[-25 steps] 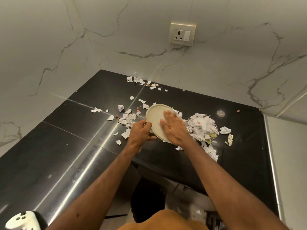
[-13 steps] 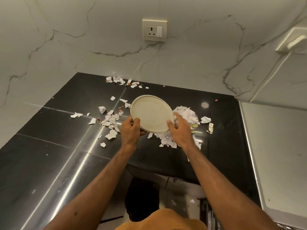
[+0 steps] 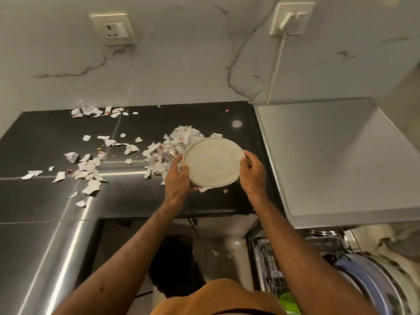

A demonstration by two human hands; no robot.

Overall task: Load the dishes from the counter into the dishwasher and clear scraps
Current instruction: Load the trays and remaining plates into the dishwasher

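Black surface point(image 3: 204, 117) fills the view, with a dishwasher rack point(image 3: 272, 258) below at right. A pale plate point(image 3: 212, 165) is held over the surface's right end. The left grip point(image 3: 178, 178) and right grip point(image 3: 252, 173) each clasp its rim, and paper scraps point(image 3: 91, 164) lie strewn to the left.

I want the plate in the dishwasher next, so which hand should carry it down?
Right. The right hand grips the plate on the side nearest the dishwasher rack, low right; the left hand is farther.
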